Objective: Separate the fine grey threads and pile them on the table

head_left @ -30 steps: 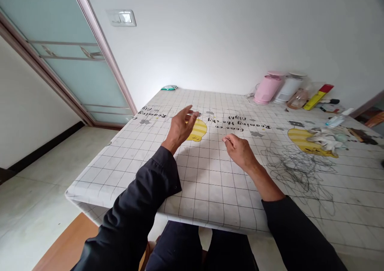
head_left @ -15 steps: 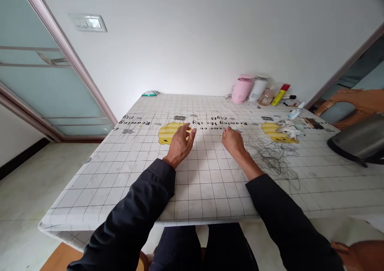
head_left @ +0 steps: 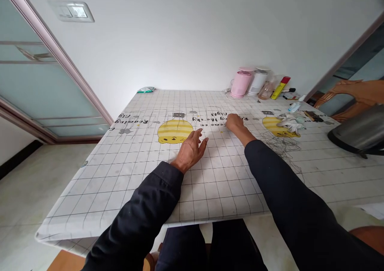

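Observation:
My left hand [head_left: 191, 150] is over the middle of the checked tablecloth [head_left: 144, 175], beside a printed yellow striped balloon. Its fingers are apart and nothing shows in them. Farther forward and to the right, my right hand [head_left: 235, 123] is closed over the printed lettering, fingertips together. Whatever it may pinch is too small or hidden to make out. To the right of that hand lies a loose tangle of thin dark strands [head_left: 282, 145], partly behind my right sleeve. A crumpled whitish cloth or glove [head_left: 292, 123] lies just beyond the tangle.
A metal kettle [head_left: 357, 127] stands at the right. Along the wall are a pink cylinder-shaped device [head_left: 241, 83], a white one [head_left: 257, 82], a yellow-red can [head_left: 280, 88] and a small clear bottle [head_left: 297, 104]. A green-white packet [head_left: 146, 90] lies at the far left corner.
My right hand has moved forward over the lettering, still closed. My left hand has shifted right and slightly nearer to me, staying open. The camera view has tilted and shifted a little.

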`<action>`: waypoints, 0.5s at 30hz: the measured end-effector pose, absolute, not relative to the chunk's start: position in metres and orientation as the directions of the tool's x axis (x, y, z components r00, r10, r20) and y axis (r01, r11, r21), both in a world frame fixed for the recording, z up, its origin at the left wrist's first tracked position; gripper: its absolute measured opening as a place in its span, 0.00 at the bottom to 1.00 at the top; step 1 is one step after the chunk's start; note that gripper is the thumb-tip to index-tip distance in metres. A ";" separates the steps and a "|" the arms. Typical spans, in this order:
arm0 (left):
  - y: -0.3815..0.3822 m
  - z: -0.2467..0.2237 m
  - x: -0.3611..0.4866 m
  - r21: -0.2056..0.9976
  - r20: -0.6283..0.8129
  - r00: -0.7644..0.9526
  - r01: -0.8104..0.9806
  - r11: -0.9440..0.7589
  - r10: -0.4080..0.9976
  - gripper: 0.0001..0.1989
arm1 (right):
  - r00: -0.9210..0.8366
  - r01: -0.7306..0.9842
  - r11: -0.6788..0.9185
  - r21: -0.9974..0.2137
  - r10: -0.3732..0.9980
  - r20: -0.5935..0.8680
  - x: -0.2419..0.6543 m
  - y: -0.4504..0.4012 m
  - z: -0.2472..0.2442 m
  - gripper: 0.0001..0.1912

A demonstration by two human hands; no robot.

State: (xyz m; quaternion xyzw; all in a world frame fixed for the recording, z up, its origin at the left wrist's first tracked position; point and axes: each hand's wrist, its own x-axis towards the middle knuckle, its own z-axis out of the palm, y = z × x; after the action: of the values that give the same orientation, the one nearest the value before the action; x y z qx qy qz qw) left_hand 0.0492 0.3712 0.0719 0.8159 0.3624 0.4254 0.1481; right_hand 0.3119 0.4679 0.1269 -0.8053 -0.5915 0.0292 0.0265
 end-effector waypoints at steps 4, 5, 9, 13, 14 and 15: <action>0.371 0.070 0.050 0.556 0.577 0.381 0.465 -0.689 0.722 0.21 | 0.306 0.948 -0.310 -0.068 0.950 -0.054 0.311 0.474 0.124 0.24; 0.370 0.069 0.051 0.556 0.572 0.385 0.466 -0.688 0.724 0.21 | 0.305 0.949 -0.309 -0.066 0.951 -0.059 0.311 0.475 0.124 0.24; 0.371 0.066 0.051 0.557 0.557 0.399 0.470 -0.684 0.728 0.20 | 0.293 0.954 -0.296 -0.053 0.954 -0.063 0.310 0.479 0.122 0.24; 0.372 0.063 0.052 0.555 0.558 0.397 0.475 -0.683 0.729 0.20 | 0.277 0.959 -0.280 -0.043 0.959 -0.061 0.309 0.478 0.120 0.25; 0.372 0.063 0.052 0.552 0.559 0.398 0.477 -0.684 0.728 0.20 | 0.274 0.960 -0.277 -0.040 0.960 -0.059 0.308 0.477 0.120 0.25; 0.373 0.062 0.052 0.548 0.560 0.400 0.478 -0.686 0.726 0.20 | 0.272 0.961 -0.274 -0.036 0.961 -0.056 0.308 0.475 0.121 0.25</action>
State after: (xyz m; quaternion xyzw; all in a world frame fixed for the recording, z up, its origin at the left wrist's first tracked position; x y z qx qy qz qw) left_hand 0.0520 0.3728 0.0619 0.8227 0.3657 0.4078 0.1519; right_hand 0.3078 0.4750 0.1208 -0.7975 -0.6024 0.0333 -0.0023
